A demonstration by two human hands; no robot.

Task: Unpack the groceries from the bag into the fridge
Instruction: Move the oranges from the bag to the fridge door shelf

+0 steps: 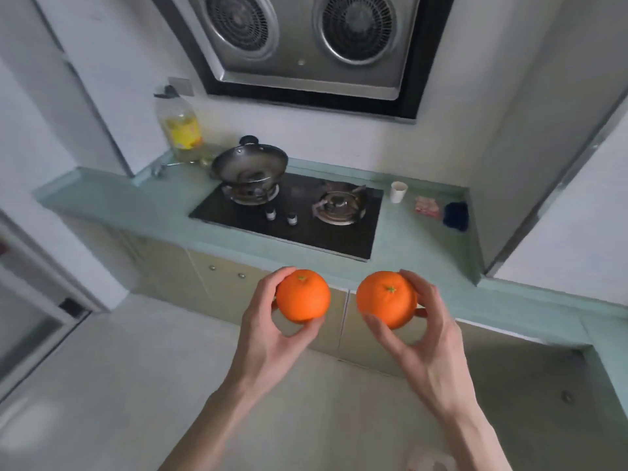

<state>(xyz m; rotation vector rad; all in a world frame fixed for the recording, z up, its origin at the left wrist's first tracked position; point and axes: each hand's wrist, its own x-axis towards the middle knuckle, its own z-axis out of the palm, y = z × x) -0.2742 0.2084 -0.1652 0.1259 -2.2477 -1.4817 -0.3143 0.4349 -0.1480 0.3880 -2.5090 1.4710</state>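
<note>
Orange fruit x2, stems up: left hand [272,321] grips left orange [303,296], right hand [421,331] clamps right orange [386,299] (both held before bench [136,205] front edge).

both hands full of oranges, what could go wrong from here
1. Each hand, left hand and right hand, pinches its orange, left orange and right orange, mostly with fingertips, so either could slip and drop to the floor.
2. With no free hand, opening a fridge door may force awkward juggling; no fridge or bag is clearly in view.
</note>
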